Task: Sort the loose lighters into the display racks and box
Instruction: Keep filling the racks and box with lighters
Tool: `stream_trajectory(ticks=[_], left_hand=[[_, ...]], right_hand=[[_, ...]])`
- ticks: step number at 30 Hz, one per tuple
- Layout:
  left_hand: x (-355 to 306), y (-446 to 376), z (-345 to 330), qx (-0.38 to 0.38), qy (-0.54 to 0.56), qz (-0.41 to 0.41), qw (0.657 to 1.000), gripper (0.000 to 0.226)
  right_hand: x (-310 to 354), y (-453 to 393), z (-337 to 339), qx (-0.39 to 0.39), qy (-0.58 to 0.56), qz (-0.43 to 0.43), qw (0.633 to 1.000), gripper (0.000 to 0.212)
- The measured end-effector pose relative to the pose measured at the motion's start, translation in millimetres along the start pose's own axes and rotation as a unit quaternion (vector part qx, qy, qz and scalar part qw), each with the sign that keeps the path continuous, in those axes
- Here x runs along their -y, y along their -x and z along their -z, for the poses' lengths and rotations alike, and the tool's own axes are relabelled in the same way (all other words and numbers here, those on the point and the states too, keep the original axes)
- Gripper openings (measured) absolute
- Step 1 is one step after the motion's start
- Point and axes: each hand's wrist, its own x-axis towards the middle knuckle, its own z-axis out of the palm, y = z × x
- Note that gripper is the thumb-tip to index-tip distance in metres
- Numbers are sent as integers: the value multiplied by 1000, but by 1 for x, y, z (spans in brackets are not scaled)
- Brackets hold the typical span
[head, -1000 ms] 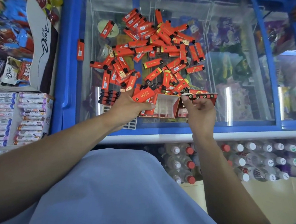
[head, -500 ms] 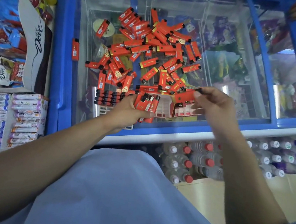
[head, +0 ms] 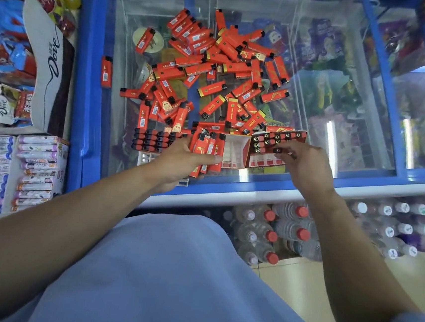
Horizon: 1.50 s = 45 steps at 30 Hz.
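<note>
Dozens of red lighters (head: 215,65) lie heaped on the glass freezer lid (head: 332,68), within easy reach. The left hand (head: 180,157) clutches a bundle of lighters (head: 206,147) as ready stock, while the right hand (head: 302,164) pinches one lighter (head: 280,150) upright into the red display rack (head: 272,146) beside the open box (head: 235,151).

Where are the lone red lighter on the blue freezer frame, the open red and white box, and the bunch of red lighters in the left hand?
Lone red lighter (head: 106,71), head view, on its label.
Open red and white box (head: 234,152), head view, on its white dividers.
Bunch of red lighters (head: 206,146), head view, on the front lighter's body.
</note>
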Motion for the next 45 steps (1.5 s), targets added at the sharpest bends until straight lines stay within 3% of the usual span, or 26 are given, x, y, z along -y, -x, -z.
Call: stream_trajectory(ticks=[7, 12, 17, 19, 21, 23, 25, 31, 35, 40, 45], left_hand=[[1, 0, 0, -16, -6, 11, 1000, 39], [2, 2, 3, -21, -7, 2, 1000, 43], [3, 6, 7, -32, 2, -8, 999, 37], [4, 7, 9, -25, -1, -11, 1000, 40], [5, 9, 10, -16, -8, -13, 1000, 40], [5, 11, 9, -5, -10, -14, 1000, 39], [4, 13, 10, 1, -6, -22, 1000, 39], [5, 23, 28, -38, 20, -32, 999, 29], [12, 35, 48, -98, 82, -41, 991, 20], [26, 45, 71, -185, 137, -45, 972, 12], [30, 42, 82, -214, 146, -28, 966, 20]], right_hand=[[3, 0, -7, 21, 66, 31, 997, 24], [2, 3, -20, -39, 65, 14, 997, 26], [25, 13, -18, -125, -32, -31, 991, 18], [51, 15, -13, -78, -142, -63, 985, 22], [80, 14, -12, 50, -250, -76, 964, 32], [100, 11, -15, 160, -280, -53, 945, 31], [115, 7, -18, 203, -279, -20, 938, 23], [122, -4, -25, 192, -341, -108, 914, 1], [119, -7, -28, 165, -339, -107, 920, 10], [137, 1, -37, 210, -336, -68, 916, 19], [144, 4, -59, 272, -278, -41, 920, 22]])
